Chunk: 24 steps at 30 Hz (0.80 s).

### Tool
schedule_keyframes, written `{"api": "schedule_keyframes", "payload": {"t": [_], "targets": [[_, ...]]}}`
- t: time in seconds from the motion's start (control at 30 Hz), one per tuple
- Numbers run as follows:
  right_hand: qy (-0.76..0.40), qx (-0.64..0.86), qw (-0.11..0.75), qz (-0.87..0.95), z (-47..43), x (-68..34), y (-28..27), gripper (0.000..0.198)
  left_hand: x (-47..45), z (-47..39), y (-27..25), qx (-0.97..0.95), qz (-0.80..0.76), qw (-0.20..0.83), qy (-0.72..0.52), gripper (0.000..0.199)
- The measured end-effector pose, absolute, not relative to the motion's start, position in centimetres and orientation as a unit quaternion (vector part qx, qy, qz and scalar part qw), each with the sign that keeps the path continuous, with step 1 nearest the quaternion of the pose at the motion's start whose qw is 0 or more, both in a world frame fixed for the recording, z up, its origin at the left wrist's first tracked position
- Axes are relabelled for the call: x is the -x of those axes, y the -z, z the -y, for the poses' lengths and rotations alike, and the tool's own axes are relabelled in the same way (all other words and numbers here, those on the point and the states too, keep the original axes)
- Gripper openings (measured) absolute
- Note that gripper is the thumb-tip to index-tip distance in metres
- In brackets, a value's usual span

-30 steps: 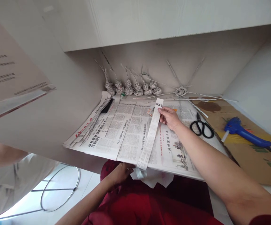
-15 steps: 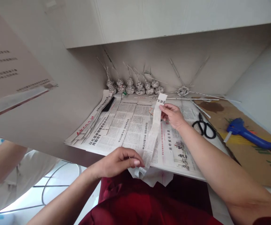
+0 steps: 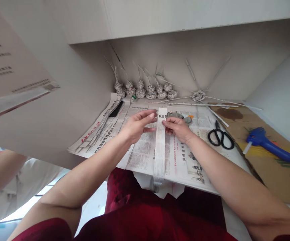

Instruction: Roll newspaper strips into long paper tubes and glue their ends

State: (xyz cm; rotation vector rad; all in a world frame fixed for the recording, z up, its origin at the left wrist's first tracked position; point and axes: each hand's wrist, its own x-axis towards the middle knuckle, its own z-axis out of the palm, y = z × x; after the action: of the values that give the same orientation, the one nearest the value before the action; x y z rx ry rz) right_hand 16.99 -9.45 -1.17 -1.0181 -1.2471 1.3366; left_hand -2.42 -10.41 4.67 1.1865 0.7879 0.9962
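Note:
A long newspaper strip [image 3: 160, 144] runs from the middle of the work surface down over its front edge, where its lower end hangs. My right hand [image 3: 177, 128] pinches the strip near its top, on the right side. Close to the strip's left side, my left hand [image 3: 141, 124] has its fingers apart and holds nothing. Under the strip lie sheets of newspaper [image 3: 140, 157]. Just beyond my right hand is a grey-green object [image 3: 176, 115], partly hidden, with an orange bit [image 3: 190, 117] beside it.
Several woven gourd shapes [image 3: 151, 92] line the back wall, beside a woven piece with spokes [image 3: 198, 96]. Black scissors [image 3: 220, 138] lie right, near a blue glue gun [image 3: 273, 145] on cardboard [image 3: 265, 174]. Stacked paper strips [image 3: 94, 125] and a dark phone-like object [image 3: 116, 109] are left.
My left hand has moved up from the strip's lower part to near its top. The strip is now straighter and lies lower, with my right hand still pinching it.

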Motion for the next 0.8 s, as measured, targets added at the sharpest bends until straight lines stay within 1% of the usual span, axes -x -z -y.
{"api": "schedule_keyframes", "payload": {"t": [0.07, 0.13, 0.2, 0.27, 0.37, 0.5, 0.57, 0.7, 0.8], "targets": [[-0.531, 0.433, 0.525, 0.505, 9.3, -16.9, 1.4, 0.026, 1.0, 8.6, -4.4, -0.486, -0.385, 0.632, -0.466, 0.029], [-0.495, 0.453, 0.56, 0.486, 9.0, -17.0, 1.6, 0.026, -0.4, 6.9, -4.0, -0.454, -0.401, 0.625, -0.491, 0.027], [-0.458, 0.475, 0.584, 0.473, 8.8, -17.2, 1.8, 0.028, -1.7, 5.5, -3.5, -0.428, -0.393, 0.639, -0.504, 0.025], [-0.436, 0.491, 0.589, 0.471, 8.5, -17.3, 2.1, 0.028, -2.8, 4.4, -3.0, -0.405, -0.387, 0.662, -0.497, 0.022], [-0.413, 0.508, 0.583, 0.48, 8.1, -17.6, 2.7, 0.027, -3.7, 3.8, -1.8, -0.387, -0.359, 0.699, -0.482, 0.014], [-0.373, 0.529, 0.557, 0.521, 8.0, -17.6, 3.5, 0.027, -3.7, 3.8, 0.3, -0.402, -0.316, 0.751, -0.418, 0.022], [-0.336, 0.539, 0.531, 0.561, 8.2, -17.5, 3.6, 0.027, -3.5, 3.7, 1.3, -0.404, -0.323, 0.757, -0.4, 0.021], [-0.223, 0.557, 0.501, 0.623, 8.8, -17.6, 2.8, 0.028, -2.8, 3.2, 2.1, -0.382, -0.346, 0.753, -0.408, 0.014], [-0.1, 0.593, 0.486, 0.634, 8.9, -18.5, 2.1, 0.026, -2.4, 2.6, 1.8, -0.371, -0.352, 0.748, -0.424, 0.01]]}}
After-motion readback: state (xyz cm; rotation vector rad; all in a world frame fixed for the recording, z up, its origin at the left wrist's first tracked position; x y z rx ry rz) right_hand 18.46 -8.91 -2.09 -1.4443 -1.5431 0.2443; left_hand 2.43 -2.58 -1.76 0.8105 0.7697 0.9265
